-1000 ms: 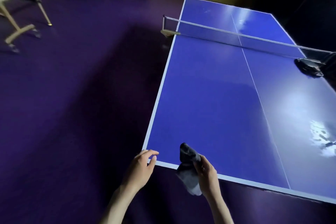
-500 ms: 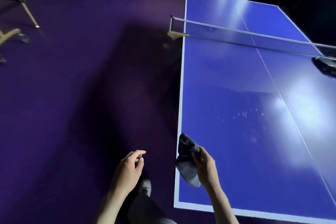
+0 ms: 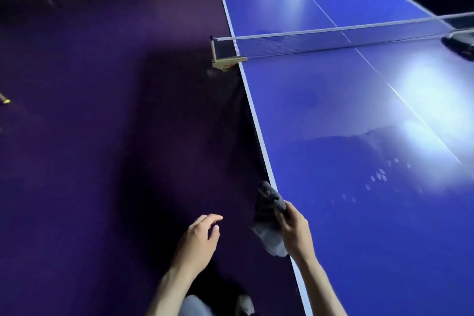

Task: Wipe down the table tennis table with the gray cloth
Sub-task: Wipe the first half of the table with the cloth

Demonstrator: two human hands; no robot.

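**Walker rounds the corner; cloth bunched, not yet on the surface**

Over the last second the view swings from the short end of the table tennis table (image 3: 346, 115) to its long left side. The corner that sat near the hands a second ago is gone from the lower frame, and the white side line now runs from the bottom centre up toward the net (image 3: 333, 42), which has come much nearer and crosses the upper right of the frame. The person appears to be walking along the desk toward the net post (image 3: 223, 55).

The gray cloth (image 3: 269, 220) is as bunched as before, gripped in the right hand (image 3: 295, 233), whose fingers are curled round its upper part while a loose end hangs below. It sits in the lower centre of the frame, right at the table's side edge, partly over the white line; I cannot tell whether it touches the surface. The left hand (image 3: 198, 238) has left the table edge it was touching a second ago and now hangs over the purple floor (image 3: 89, 136) with fingers loosely bent, holding nothing.

Pale spots and a dull patch show in the glare at the right of the near half, so wiping there still looks due. My reading: this is a repositioning step, and the cloth next needs to be spread flat and pressed on the blue top. A dark object (image 3: 459, 45) lies by the net at the far right edge.
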